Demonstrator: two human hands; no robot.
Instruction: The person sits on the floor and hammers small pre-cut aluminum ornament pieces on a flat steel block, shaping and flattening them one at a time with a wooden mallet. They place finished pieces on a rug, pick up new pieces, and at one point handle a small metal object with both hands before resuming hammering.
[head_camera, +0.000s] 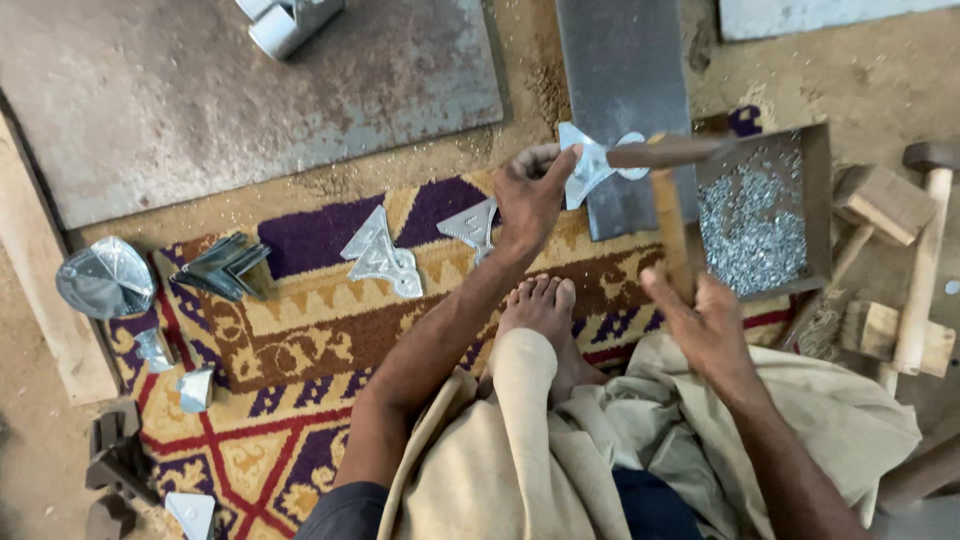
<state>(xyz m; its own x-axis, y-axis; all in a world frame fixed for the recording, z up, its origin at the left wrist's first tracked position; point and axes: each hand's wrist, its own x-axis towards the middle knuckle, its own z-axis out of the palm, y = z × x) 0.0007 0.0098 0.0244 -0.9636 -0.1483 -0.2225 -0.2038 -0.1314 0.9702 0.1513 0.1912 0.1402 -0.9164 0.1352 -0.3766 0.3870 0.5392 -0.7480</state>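
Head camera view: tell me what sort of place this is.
Probably a small floor-level metalworking workshop. The left hand holds a cut sheet-metal piece on a steel block, the right hand swings a wooden-handled hammer, and a tray of small metal bits sits beside.

Open patterned purple-and-yellow rug lies left of the bare foot, broken only by two flat silver metal cutouts. On the right, passage narrows: a grey metal tray of small silver pieces, wooden blocks and a wooden mallet crowd together.
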